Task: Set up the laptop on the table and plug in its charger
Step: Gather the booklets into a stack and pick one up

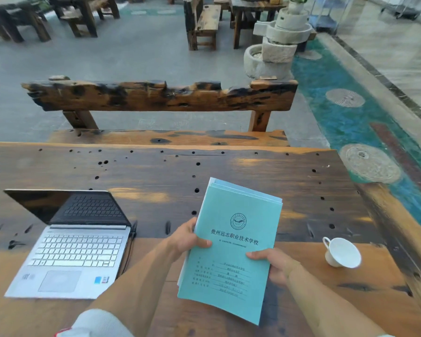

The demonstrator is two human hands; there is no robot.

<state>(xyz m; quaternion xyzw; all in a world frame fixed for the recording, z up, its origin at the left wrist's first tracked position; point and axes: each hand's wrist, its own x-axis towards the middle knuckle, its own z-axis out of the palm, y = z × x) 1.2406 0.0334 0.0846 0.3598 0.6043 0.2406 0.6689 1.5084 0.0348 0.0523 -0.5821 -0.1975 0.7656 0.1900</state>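
Both hands (231, 249) grip teal booklets (231, 249) between laptop (71, 249) and cup (342, 252).

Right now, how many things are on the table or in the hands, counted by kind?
Laptop, open, on the table: 1
Stack of teal booklets, held by the left hand and the right hand: 1
White cup: 1
Dark cable beside the laptop: 1
Total: 4

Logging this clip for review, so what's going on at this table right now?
A person holds a stack of teal booklets in both hands, left hand and right hand gripping its edges above the wooden table. The laptop sits open at left, screen dark. A white cup lies tilted at right.
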